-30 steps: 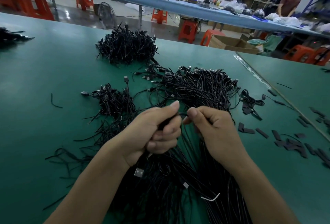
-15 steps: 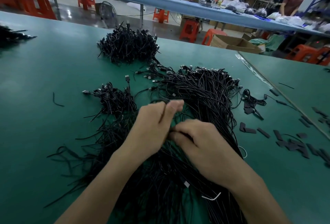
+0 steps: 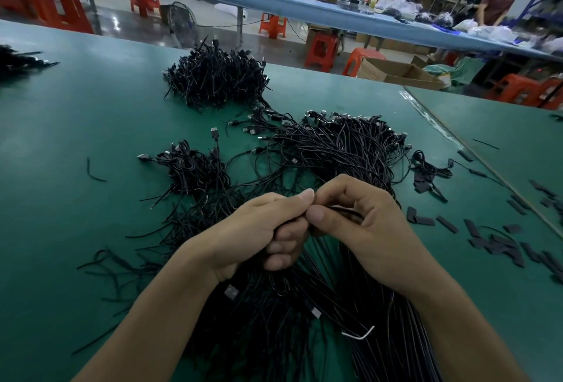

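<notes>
Since half a second earlier, both grips had risen from the pile [image 3: 304,305] beneath them on the desk [image 3: 76,244]. The left grip [image 3: 262,229] was curled round a black cable [image 3: 347,210]; the right grip [image 3: 368,229], touching it, pinched the same cable. One cable seemed singled out for bundling.

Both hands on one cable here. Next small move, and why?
Probably the right hand should draw its pinched strand of cable across to the left hand, adding another turn. The left hand grips folded cable, the strand arches between the two, and coiled bundles lie beyond on the table.
</notes>
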Demonstrator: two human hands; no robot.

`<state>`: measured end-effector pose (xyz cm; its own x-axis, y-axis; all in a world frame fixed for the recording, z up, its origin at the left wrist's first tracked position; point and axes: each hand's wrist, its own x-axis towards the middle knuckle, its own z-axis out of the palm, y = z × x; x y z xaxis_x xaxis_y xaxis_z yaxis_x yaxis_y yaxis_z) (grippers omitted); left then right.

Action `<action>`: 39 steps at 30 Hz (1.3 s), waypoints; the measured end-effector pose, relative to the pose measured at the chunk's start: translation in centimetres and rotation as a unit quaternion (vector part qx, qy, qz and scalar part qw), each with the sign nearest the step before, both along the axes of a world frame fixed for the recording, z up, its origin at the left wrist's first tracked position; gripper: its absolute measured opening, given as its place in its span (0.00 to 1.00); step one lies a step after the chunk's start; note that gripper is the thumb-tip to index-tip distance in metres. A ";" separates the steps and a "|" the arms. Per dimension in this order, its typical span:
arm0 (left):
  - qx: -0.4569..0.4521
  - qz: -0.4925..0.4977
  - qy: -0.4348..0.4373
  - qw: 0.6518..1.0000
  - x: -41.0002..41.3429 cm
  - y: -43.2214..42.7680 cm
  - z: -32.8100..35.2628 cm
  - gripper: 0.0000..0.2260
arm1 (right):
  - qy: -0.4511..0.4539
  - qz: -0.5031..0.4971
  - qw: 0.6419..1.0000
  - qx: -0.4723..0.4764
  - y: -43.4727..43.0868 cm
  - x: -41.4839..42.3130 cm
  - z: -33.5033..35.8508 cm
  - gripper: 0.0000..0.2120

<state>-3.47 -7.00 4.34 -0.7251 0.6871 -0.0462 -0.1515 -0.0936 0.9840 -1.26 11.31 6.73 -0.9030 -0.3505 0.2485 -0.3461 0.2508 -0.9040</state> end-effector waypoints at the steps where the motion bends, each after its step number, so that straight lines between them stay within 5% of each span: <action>1: 0.021 -0.007 -0.022 0.999 0.0 0.0 -0.1 0.24 | 0.005 0.002 1.000 0.001 0.0 0.0 0.1 0.03; 6: 0.019 0.035 -0.039 0.998 -0.2 0.3 -0.4 0.26 | 0.037 -0.013 0.998 0.056 -0.1 -0.2 0.0 0.04; 11: -0.091 0.181 0.076 0.976 -0.2 1.2 -0.7 0.28 | 0.080 -0.058 0.993 0.071 -0.6 -0.3 -0.4 0.05; 14: -0.034 0.199 -0.024 0.979 -0.1 1.8 -0.8 0.25 | 0.114 -0.085 0.989 0.028 -1.7 -0.2 -0.6 0.04; 18: 0.082 0.071 -0.156 0.982 0.6 2.1 -0.1 0.30 | 0.163 -0.120 0.979 0.017 -2.7 -0.1 -0.4 0.06; 21: 0.043 0.085 -0.116 0.989 0.6 1.9 -0.4 0.35 | 0.145 -0.114 0.983 -0.007 -2.8 -0.1 -0.2 0.06; 26: -0.082 0.250 0.035 0.964 -0.2 1.8 -0.9 0.33 | 0.119 -0.162 0.979 -0.023 -2.6 -0.9 -1.7 0.08; 29: -0.077 0.331 0.095 0.936 -1.1 0.8 -0.9 0.29 | -0.012 -0.183 0.979 0.086 -2.3 -0.8 -4.6 0.27; 33: -0.073 0.391 0.089 0.913 -1.2 0.4 -0.7 0.27 | -0.031 -0.080 0.906 0.414 -3.3 0.2 -8.3 0.23; 39: -0.060 0.389 0.086 0.915 -1.3 0.7 -1.0 0.26 | 0.057 -0.103 0.888 0.445 -4.7 0.2 -8.2 0.13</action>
